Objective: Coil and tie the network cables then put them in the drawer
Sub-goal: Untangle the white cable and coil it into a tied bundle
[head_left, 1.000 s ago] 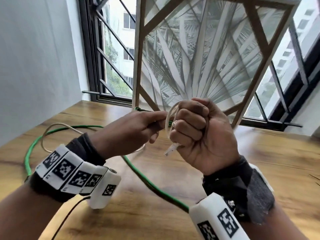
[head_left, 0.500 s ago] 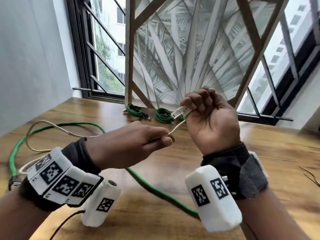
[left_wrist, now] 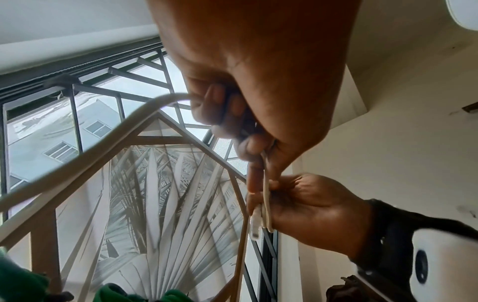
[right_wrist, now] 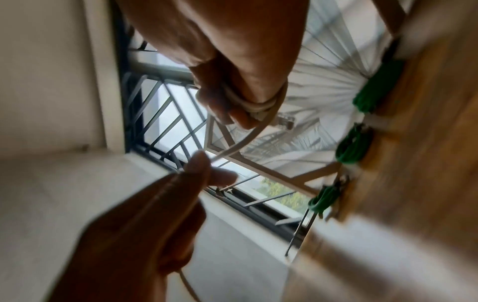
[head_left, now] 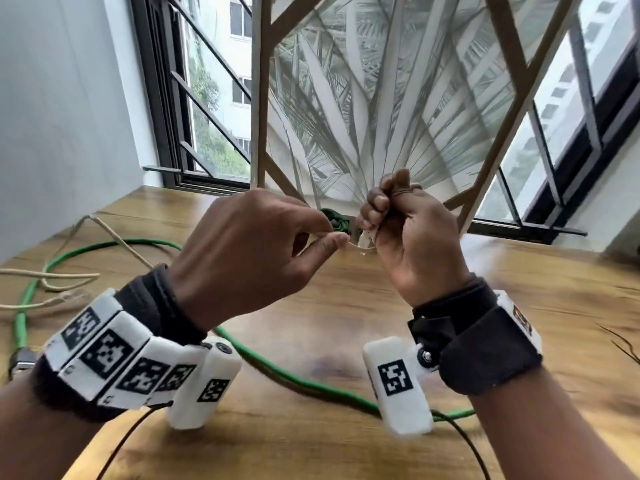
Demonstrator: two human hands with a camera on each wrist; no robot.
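Note:
Both hands are raised above the wooden table point(head_left: 346, 445), working a thin beige network cable point(left_wrist: 77, 155). My right hand point(head_left: 388, 216) is curled round the plug end, and the clear plug point(left_wrist: 256, 224) sticks out below its fingers. The right wrist view shows cable turns point(right_wrist: 258, 104) wrapped round its fingers. My left hand point(head_left: 329, 237) pinches the cable between thumb and forefinger just left of the plug. The beige slack point(head_left: 52, 275) trails over the table at the left. A long green cable point(head_left: 311, 382) lies loose across the table under my wrists.
Small coiled green cables point(right_wrist: 354, 145) lie at the table's far edge by a wood-framed palm-leaf panel point(head_left: 381, 98). Barred windows point(head_left: 207, 98) stand behind, a white wall on the left. Thin black wires point(head_left: 117, 445) hang from my wrist cameras. No drawer shows.
My right hand turned from a fist over a cable loop to a raised hold on the plug end. My left hand rose and closed in beside it, still pinching the cable.

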